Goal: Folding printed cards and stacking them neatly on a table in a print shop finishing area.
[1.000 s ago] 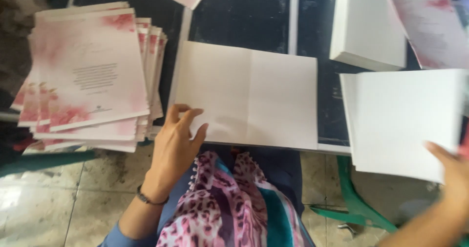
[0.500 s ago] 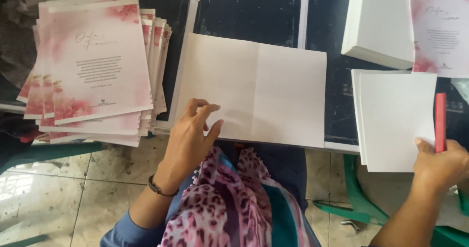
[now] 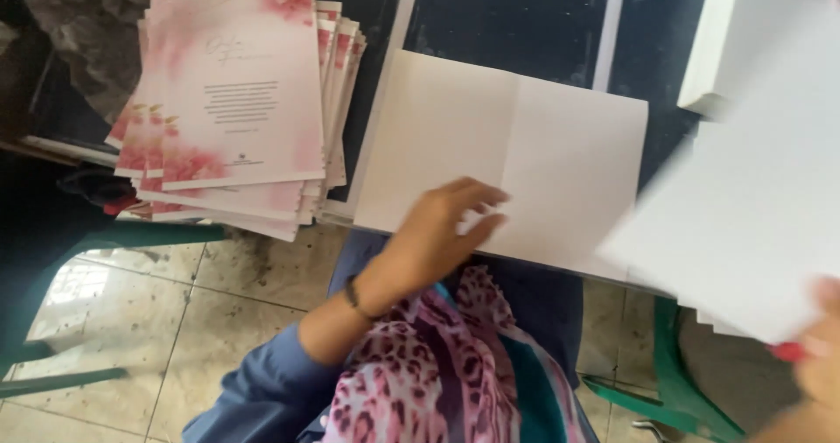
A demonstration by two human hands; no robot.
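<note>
left hand: my view has the left hand (image 3: 435,237) lying flat on the near edge of the white folded sheet (image 3: 503,158); fingers (image 3: 479,196) spread and loosely open, pressing down, gripping nothing.
right hand: right hand (image 3: 822,338) sits at the bottom right corner, blurred. It looks to be pinching a loose white sheet (image 3: 752,207) by its lower corner, lifted and tilted above the tabletop (image 3: 507,14). A red object (image 3: 789,351) shows at the fingers; I can't tell what it is or how tightly the fingers close.
folded sheet: opened out flat on the dark tabletop, crease running up its middle, both halves blank, directly in front of the body.
done pile: stack of pink floral printed cards (image 3: 236,101) left of the folded sheet, fanned unevenly, just beside it.
supply: thick white paper stack (image 3: 744,31) at top right, well apart from the left hand.
progress: my read: a good pile of cards already sits at left, the blank sheet is held ready, the loose sheet is not yet laid down. Plenty of white stock left, so far from finished.
</note>
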